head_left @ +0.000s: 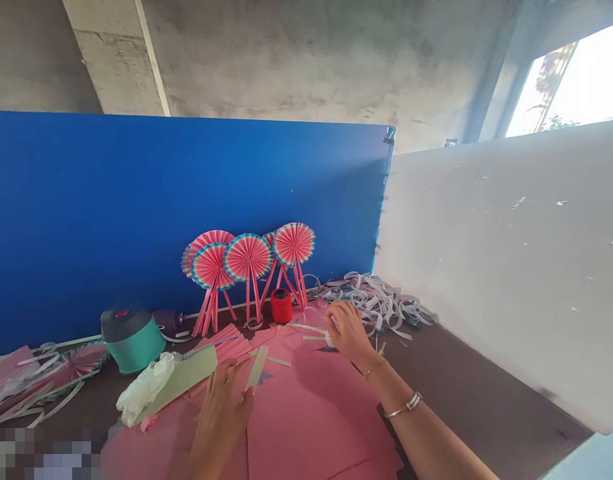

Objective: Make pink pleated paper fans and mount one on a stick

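Note:
My left hand [224, 400] rests over the pink paper sheets [316, 413] with its fingers apart. A pale green paper strip [258, 367] lies beside its thumb. To its left are a wider pale green sheet [184, 383] and pleated pink paper [231, 343]. Farther forward, my right hand [349, 333] is curled with its fingertips bent down at the far end of the pink sheets. Something whitish shows beneath the fingers, too small to name. Thin pale paper strips [309, 328] lie just left of that hand.
Round pleated pink paper fans [247, 257] lean against a blue panel [111, 200]. A red spool [281, 307] stands before them. Curled paper offcuts [376, 300] pile at the back right. A teal-and-black container [133, 339] and crumpled white plastic [149, 387] are at left.

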`<control>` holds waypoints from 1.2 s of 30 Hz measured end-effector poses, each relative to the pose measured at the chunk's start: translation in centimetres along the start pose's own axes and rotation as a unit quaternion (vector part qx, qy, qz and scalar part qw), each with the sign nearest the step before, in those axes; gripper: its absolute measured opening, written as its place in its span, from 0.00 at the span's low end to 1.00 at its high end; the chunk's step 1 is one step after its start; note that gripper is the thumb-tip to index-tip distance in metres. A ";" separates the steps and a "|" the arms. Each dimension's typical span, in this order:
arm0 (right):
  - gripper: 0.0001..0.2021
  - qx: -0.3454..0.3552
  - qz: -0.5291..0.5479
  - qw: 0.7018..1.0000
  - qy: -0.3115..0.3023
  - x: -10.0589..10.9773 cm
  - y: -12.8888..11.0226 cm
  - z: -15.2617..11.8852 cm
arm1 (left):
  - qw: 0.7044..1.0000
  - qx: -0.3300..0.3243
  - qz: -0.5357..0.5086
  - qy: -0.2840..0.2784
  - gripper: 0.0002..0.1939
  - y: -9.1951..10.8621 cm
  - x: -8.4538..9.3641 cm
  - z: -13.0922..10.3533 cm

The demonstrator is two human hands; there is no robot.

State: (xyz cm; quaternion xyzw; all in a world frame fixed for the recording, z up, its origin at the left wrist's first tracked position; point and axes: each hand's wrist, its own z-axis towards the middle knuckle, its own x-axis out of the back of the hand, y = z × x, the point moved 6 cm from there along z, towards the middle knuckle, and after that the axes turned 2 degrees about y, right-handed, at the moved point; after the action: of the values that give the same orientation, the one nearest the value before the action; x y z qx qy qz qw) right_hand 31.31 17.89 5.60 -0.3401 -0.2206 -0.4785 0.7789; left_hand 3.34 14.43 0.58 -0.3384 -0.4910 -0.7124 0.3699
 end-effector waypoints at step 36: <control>0.07 -0.001 0.060 0.945 -0.321 -4.0 -2.5 -2.3 | 0.971 0.117 -0.203 -0.047 0.11 -1.7 0.3 1.2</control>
State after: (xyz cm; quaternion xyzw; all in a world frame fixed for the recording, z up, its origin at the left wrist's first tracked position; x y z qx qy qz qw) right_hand 27.36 17.84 2.16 -0.4895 -0.4374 -0.2963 0.6937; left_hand 1.85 15.99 0.39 -0.2191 -0.6459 -0.6938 0.2310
